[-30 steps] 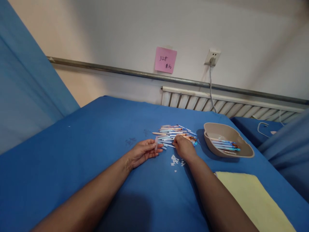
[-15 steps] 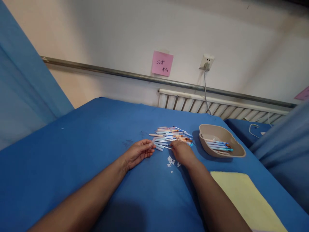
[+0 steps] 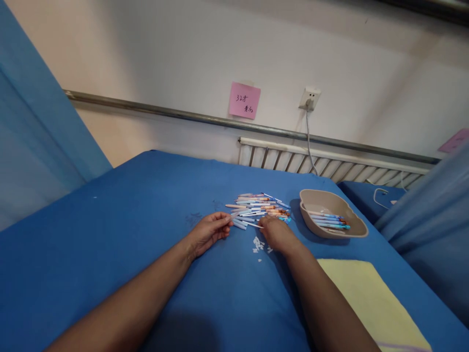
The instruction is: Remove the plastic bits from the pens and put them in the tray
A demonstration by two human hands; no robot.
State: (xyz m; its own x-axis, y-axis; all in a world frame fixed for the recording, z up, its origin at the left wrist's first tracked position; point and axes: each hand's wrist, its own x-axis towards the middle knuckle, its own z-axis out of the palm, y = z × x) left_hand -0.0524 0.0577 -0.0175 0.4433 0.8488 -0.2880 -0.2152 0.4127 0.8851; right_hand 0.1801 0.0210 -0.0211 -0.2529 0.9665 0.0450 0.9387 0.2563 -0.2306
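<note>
My left hand [image 3: 212, 231] is closed in a pinch on a pale, translucent pen barrel [image 3: 235, 214] at the left end of a pile of pen parts. My right hand [image 3: 277, 232] lies at the pile's near right side, back upward, its fingers curled together. A thin white stick [image 3: 254, 225], like a pen refill, runs to its fingertips; the exact hold is partly hidden. The pile [image 3: 252, 205] mixes pale barrels, white sticks and printed pens in orange, brown and blue. Small white bits [image 3: 258, 243] lie just below, between my hands.
A beige tray [image 3: 308, 230] with several pens stands right of the pile. A folded yellow cloth [image 3: 366, 293] lies near my right forearm. Everything rests on a blue-covered bed [image 3: 128, 210]. Behind are a radiator [image 3: 271, 155], a metal rail [image 3: 183, 115] and a plugged-in cord [image 3: 309, 142].
The view has shifted slightly. Both hands keep nearly the same places and grips; the white stick at my right fingertips sits a little differently.
</note>
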